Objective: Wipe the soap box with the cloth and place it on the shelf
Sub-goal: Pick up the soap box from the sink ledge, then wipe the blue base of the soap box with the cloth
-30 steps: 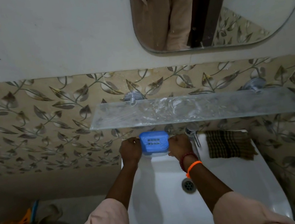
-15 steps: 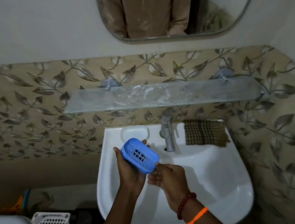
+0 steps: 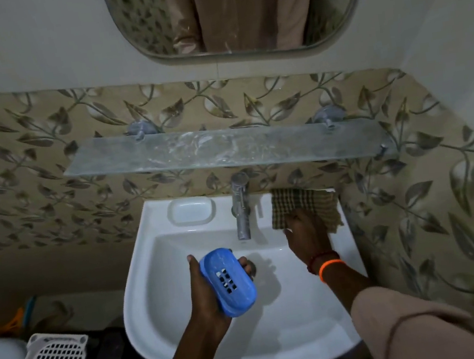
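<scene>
My left hand [image 3: 206,293] grips the blue soap box [image 3: 228,281] over the basin of the white sink [image 3: 295,323], fingers curled round its far edge and thumb on the near side, the slotted face turned up toward me. My right hand [image 3: 307,236] rests on the checked cloth [image 3: 302,200], which lies on the sink's back right corner, just right of the tap [image 3: 241,206]; the fingers lie on the cloth's front edge, but I cannot tell whether they are pinching it. The glass shelf [image 3: 225,149] hangs on the leaf-patterned wall above the sink, with the mirror [image 3: 239,8] higher up.
</scene>
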